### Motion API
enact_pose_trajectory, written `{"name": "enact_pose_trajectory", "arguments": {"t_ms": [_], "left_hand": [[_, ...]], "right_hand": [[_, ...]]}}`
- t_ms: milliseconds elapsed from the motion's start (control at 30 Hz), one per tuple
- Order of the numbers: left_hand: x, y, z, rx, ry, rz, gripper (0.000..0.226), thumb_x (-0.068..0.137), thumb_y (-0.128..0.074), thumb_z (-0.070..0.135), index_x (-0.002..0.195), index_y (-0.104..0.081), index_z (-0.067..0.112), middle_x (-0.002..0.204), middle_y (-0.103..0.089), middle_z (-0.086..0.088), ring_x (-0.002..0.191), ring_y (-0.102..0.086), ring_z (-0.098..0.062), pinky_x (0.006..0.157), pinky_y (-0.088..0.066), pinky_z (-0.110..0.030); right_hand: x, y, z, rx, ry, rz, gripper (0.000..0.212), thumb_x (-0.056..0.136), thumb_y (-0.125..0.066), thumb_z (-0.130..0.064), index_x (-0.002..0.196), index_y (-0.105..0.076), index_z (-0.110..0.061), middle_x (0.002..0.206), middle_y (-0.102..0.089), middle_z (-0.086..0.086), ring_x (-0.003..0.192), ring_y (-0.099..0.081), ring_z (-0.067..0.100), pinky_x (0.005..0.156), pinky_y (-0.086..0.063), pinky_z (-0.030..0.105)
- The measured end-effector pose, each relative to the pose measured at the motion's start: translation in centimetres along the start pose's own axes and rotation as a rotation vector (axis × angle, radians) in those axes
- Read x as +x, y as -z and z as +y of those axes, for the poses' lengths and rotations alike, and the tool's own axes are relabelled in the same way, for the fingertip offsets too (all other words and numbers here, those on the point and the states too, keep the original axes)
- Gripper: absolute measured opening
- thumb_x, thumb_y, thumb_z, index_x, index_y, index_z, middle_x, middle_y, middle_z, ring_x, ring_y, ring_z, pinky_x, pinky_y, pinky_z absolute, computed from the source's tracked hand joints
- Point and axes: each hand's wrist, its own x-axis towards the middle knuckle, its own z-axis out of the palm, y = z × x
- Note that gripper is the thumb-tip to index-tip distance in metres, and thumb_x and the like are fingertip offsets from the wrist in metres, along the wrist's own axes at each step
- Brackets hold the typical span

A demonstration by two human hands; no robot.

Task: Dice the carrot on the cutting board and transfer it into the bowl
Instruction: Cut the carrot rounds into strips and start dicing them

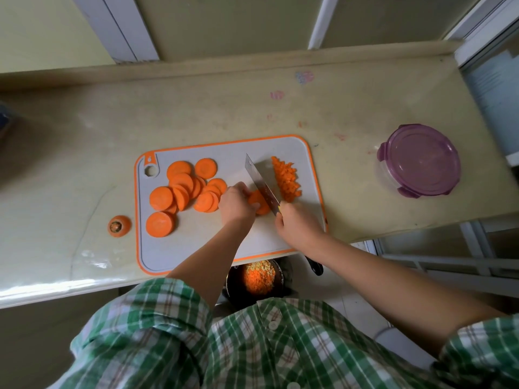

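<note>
Head view: a grey plastic cutting board (pixel 196 242) with an orange rim lies on a pale, glossy counter (pixel 351 113), its near edge overhanging the counter's front. Taking the board's centre as the dial, loose round orange carrot slices (pixel 185 189) lie overlapping from 9 to 11 o'clock, flat on the board. At 2 o'clock sits a narrow heap of diced carrot (pixel 286 178).

Between slices and heap, the steel knife (pixel 261 183) with a broad rectangular blade stands edge-down on the board, its tip toward 12 o'clock. The right hand (pixel 297 223), at 4 o'clock, has its fingers wrapped round the knife's handle. The left hand (pixel 236 204), near the centre, curls its fingers over a small stack (pixel 259 203) of carrot rounds, pinning it against the left face of the blade.

Off the board at 9 o'clock, the cut orange carrot top (pixel 119 226) rests on the counter. Well apart at 3 o'clock stands a round clear container with a purple clip lid (pixel 418 161).

At 6 o'clock, below the counter's front edge, a dark bowl (pixel 231 282) holds orange and yellowish dice. A green plaid shirt (pixel 252 346) fills the lower frame.
</note>
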Motion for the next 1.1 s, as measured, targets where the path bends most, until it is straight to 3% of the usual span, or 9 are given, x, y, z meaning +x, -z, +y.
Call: {"name": "enact_pose_trajectory", "arguments": {"t_ms": [233,567,700,900,1100], "left_hand": [[-0.3,0.0,-0.3,0.001,-0.011,0.017,0.026,0.071,-0.08,0.006,0.089,-0.063,0.014,0.092,-0.067,-0.01,0.083,-0.064,-0.028,0.075,-0.055,-0.039],[-0.7,0.1,-0.1,0.015,-0.01,0.027,0.025,0.073,-0.079,0.009,0.088,-0.06,0.015,0.092,-0.066,-0.009,0.085,-0.063,-0.025,0.07,-0.049,-0.032],[-0.8,0.1,-0.1,0.055,-0.019,0.044,0.026,0.074,-0.079,0.015,0.092,-0.062,0.01,0.092,-0.067,-0.008,0.086,-0.062,-0.024,0.069,-0.043,-0.03],[-0.9,0.2,-0.1,0.051,-0.017,0.064,0.021,0.08,-0.072,0.018,0.095,-0.063,0.008,0.094,-0.067,-0.01,0.087,-0.062,-0.026,0.067,-0.039,-0.028],[-0.7,0.1,0.0,0.05,0.001,0.068,0.016,0.079,-0.071,0.012,0.093,-0.063,0.008,0.091,-0.068,-0.008,0.088,-0.063,-0.026,0.071,-0.047,-0.032]], "right_hand": [[-0.1,-0.5,0.8,0.027,0.021,0.071,0.018,0.096,-0.044,-0.019,0.079,-0.041,-0.015,0.078,-0.06,0.015,0.076,-0.059,0.036,0.055,-0.026,0.031],[0.6,-0.7,1.3,0.076,0.038,0.034,0.018,0.096,-0.045,-0.019,0.08,-0.042,-0.014,0.082,-0.062,0.019,0.079,-0.06,0.037,0.058,-0.032,0.032],[1.0,0.4,2.3,0.072,0.012,0.039,0.017,0.097,-0.046,-0.022,0.085,-0.048,-0.01,0.087,-0.063,0.024,0.082,-0.059,0.04,0.061,-0.028,0.033],[0.6,2.1,1.2,0.08,0.068,0.074,0.02,0.096,-0.047,-0.02,0.079,-0.039,-0.014,0.084,-0.062,0.023,0.08,-0.057,0.04,0.06,-0.024,0.031],[0.1,1.5,0.5,0.0,0.059,0.012,0.02,0.098,-0.044,-0.021,0.094,-0.055,-0.005,0.098,-0.064,0.02,0.092,-0.058,0.036,0.062,-0.025,0.03]]}}
